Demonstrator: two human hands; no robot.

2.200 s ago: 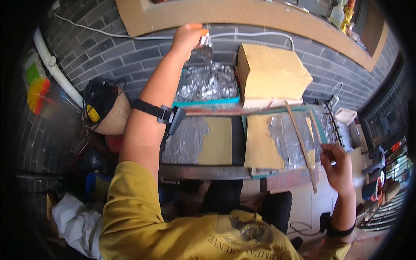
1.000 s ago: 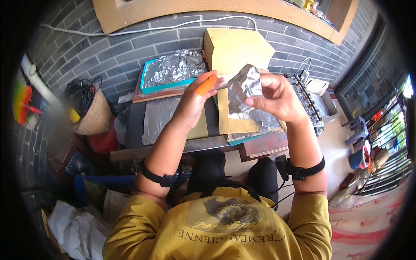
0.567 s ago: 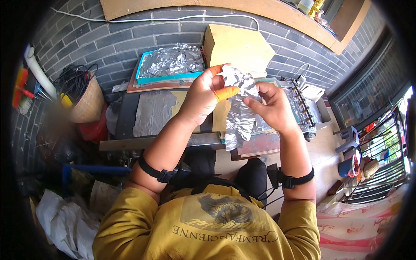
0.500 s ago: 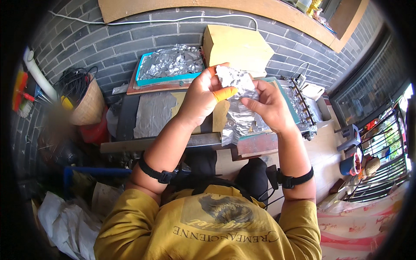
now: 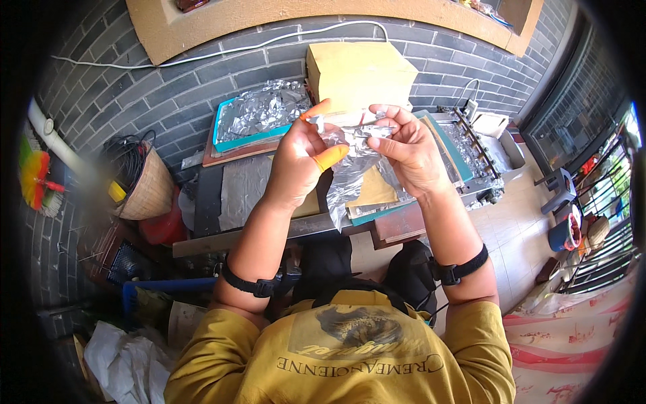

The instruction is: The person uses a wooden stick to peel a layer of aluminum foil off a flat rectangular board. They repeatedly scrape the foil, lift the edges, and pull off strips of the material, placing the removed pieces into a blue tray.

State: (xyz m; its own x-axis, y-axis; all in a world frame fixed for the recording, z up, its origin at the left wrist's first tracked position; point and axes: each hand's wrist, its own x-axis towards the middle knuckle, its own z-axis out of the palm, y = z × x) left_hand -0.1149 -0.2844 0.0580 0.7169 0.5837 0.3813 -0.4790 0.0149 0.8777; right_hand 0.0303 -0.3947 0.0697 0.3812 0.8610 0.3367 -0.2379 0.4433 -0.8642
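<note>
A thin sheet of silver foil (image 5: pixel 351 168) hangs crumpled between my two hands above the bench. My left hand (image 5: pixel 296 161), with orange covers on the thumb and a fingertip, is closed on the foil's left side. Pinched between thumb and fingers, the foil's right part is in my right hand (image 5: pixel 412 153). Below it lie yellowish-brown paper sheets (image 5: pixel 374 188). Left of my left forearm, a flat foil sheet (image 5: pixel 243 188) rests on a dark board. Behind my left hand stands a turquoise-rimmed tray (image 5: pixel 217 135) heaped with crumpled foil pieces (image 5: pixel 262 109).
A large yellow block-shaped stack (image 5: pixel 360 71) stands against the grey brick wall. On the right is a metal device with a bar (image 5: pixel 476 145). A woven basket (image 5: pixel 149 185) with black cable stands at left. A blue bucket (image 5: pixel 564 234) and grey stool (image 5: pixel 557 188) are on the floor.
My hands have moved apart, and the foil between them is spread wider and hangs lower. The view has shifted slightly, so the bench sits lower in it.
</note>
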